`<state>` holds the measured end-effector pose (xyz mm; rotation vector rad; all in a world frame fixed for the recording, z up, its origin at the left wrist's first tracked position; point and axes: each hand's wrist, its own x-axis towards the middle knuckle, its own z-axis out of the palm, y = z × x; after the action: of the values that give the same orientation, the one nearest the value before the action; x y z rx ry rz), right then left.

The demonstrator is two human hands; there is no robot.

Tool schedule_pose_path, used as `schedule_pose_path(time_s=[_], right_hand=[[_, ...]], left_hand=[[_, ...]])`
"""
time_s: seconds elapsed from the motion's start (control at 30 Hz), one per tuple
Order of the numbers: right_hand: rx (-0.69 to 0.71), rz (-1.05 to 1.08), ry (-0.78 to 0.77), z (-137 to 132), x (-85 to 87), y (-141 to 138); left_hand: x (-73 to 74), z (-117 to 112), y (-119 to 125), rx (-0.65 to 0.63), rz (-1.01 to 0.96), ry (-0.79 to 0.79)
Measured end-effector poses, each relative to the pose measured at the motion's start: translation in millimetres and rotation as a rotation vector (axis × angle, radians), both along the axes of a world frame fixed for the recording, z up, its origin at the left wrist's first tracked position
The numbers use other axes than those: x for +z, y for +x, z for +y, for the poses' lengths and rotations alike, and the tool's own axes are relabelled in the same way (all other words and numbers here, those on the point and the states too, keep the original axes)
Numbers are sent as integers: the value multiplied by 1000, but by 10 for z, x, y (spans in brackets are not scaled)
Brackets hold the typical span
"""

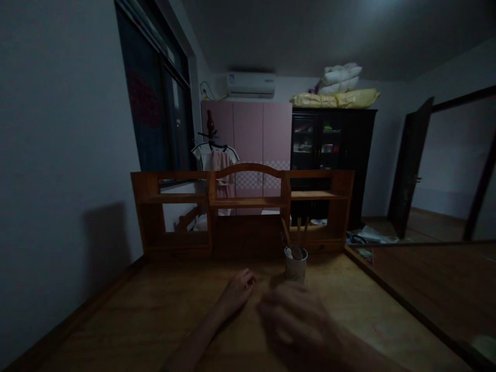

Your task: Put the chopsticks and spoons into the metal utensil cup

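Observation:
My left hand (239, 287) rests on the wooden desk (155, 310), its fingers curled in loosely, and nothing shows in them. Closer to the camera, my right hand (296, 320) hangs over the desk and is smeared by motion. Its fingers look bent, but whether anything is in them cannot be made out. Just beyond the right hand stands a pale perforated cup (295, 268), upright on the desk. Several utensils with long wooden handles (299, 232) lean inside it, along with darker and whitish rounded pieces too dim to name.
A wooden shelf unit (248, 202) closes off the desk's back edge. To the left is a white wall (70, 155). Behind stand a pink wardrobe (248, 129), a clothes stand with garments (220, 157) and a dark cabinet (356, 155). A door (411, 165) stands open at right.

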<state>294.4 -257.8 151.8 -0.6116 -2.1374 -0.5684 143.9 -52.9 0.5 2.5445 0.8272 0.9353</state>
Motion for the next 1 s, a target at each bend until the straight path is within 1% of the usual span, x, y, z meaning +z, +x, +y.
schedule_pose_path(time_s=[0.07, 0.1, 0.13, 0.17, 0.23, 0.3, 0.37, 0.4, 0.43, 0.5, 0.63, 0.77, 0.8, 0.87, 1.0], right_hand=[[-198, 280, 123, 218, 69, 525], [-293, 445, 168, 374, 63, 818], [-374, 596, 192, 547, 20, 1106], [-440, 730, 176, 728, -64, 1373], [-508, 903, 66, 1063, -340, 1791], [-551, 983, -69, 1315, -691, 2016], [-536, 1007, -221, 1473, -1005, 2076], [-504, 993, -309, 1521, -1122, 2069], [-462, 955, -393, 1554, -1209, 2050], [-383, 890, -513, 1587, -1308, 2014], [-197, 782, -696, 1600, -1396, 2004], [-3, 700, -857, 1598, -1513, 1940], [21, 694, -891, 1590, -1533, 1897], [28, 718, -930, 1563, -1545, 1794], [-13, 824, -912, 1498, -1478, 1613]], left_hand=[[21, -29, 12, 5, 10, -12], [31, -41, 16, 10, 16, -24], [41, -52, 19, 16, 22, -37], [49, -61, 22, 25, 28, -49], [62, -77, 30, 52, 34, -67], [70, -93, 44, 69, 45, -81], [74, -115, 66, 74, 58, -101], [74, -127, 81, 78, 60, -113], [74, -139, 98, 78, 59, -127], [74, -163, 136, 65, 49, -155], [97, -183, 195, 31, 22, -185], [117, -146, 197, 13, 10, -200], [114, -133, 192, 10, 8, -207], [104, -113, 182, 16, 1, -226], [83, -99, 172, 27, -22, -276]])
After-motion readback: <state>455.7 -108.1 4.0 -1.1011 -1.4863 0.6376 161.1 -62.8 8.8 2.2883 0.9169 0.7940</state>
